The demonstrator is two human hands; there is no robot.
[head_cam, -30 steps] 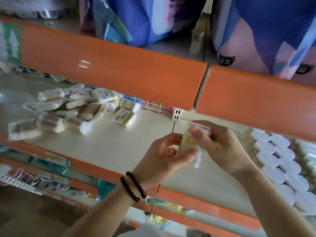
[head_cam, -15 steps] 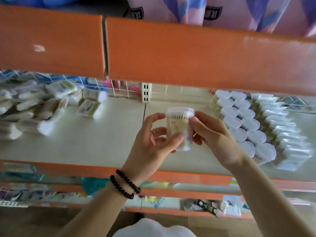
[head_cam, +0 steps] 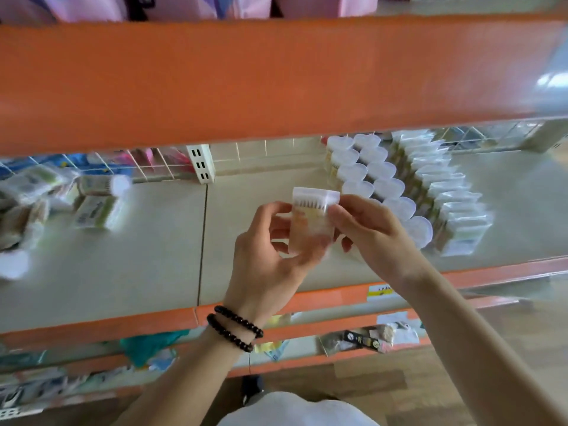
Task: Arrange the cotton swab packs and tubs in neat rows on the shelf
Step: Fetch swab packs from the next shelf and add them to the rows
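In the head view, our only one, we hold one tub between both hands, raised above the shelf near its front middle. Our left hand cups it from below at seven o'clock, thumb and fingers curled round the lower body. Our right hand pinches its upper right side just under the white lid, coming in from four o'clock. Both hands are grasping the tub; neither is free.

The tub stands nearly upright, its long axis running six to twelve o'clock in the picture, lid at twelve, swab tips showing through the clear wall under the lid.

The relation that matters: the rows of tubs lie at about two o'clock from our hands, running diagonally from the back of the shelf toward the front. Their nearest lids sit just beside, partly behind, our right hand. Beside them, further toward three o'clock, stands a row of packs. We judge the right hand is nearer the rows, so it is the likely one to carry the tub there.

At nine to ten o'clock, well apart, a loose heap of packs and tubs lies unsorted; blur hides its detail. We judge much sorting remains.
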